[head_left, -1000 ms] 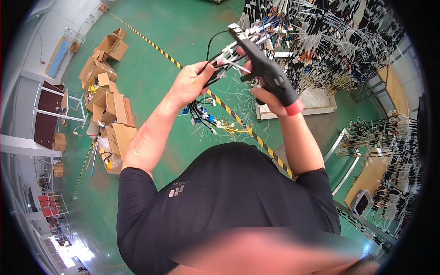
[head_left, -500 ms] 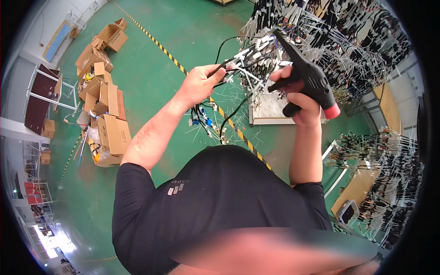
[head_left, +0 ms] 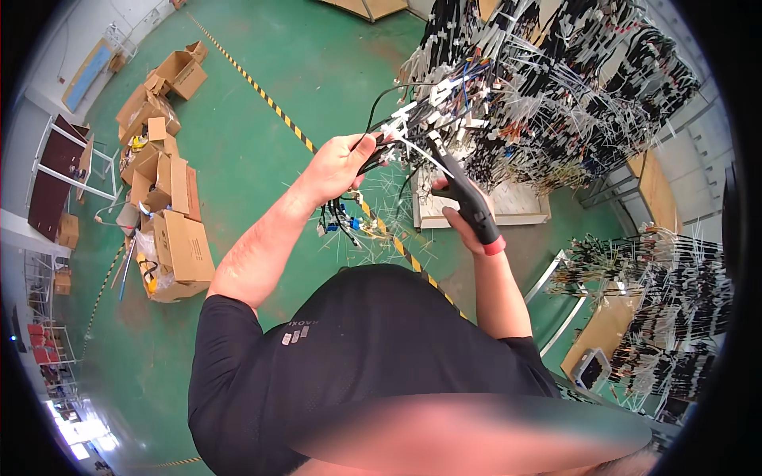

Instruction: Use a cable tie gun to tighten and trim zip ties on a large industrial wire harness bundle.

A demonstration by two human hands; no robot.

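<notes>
My left hand [head_left: 337, 165] is closed around a bundle of black wires [head_left: 386, 149] with white cable ties sticking out of it. The bundle runs up into a dense wire harness board [head_left: 556, 87] hung with black and white cables. My right hand [head_left: 459, 213] grips a black cable-tie gun [head_left: 474, 204] with a red end cap, its nose pointing at a white tie [head_left: 425, 155] on the bundle. Coloured connectors [head_left: 343, 222] dangle below my left hand.
Several open cardboard boxes [head_left: 163, 190] lie on the green floor at the left. A yellow-black striped line [head_left: 278, 111] crosses the floor. A white pallet [head_left: 516, 208] sits under the board. Another harness rack [head_left: 675, 309] stands at the right, and a metal frame [head_left: 59, 163] at the far left.
The view has tilted, so both hands sit lower and more central. The tie gun has swung from above the bundle to below it, nose up at a tie. My left hand keeps its hold.
</notes>
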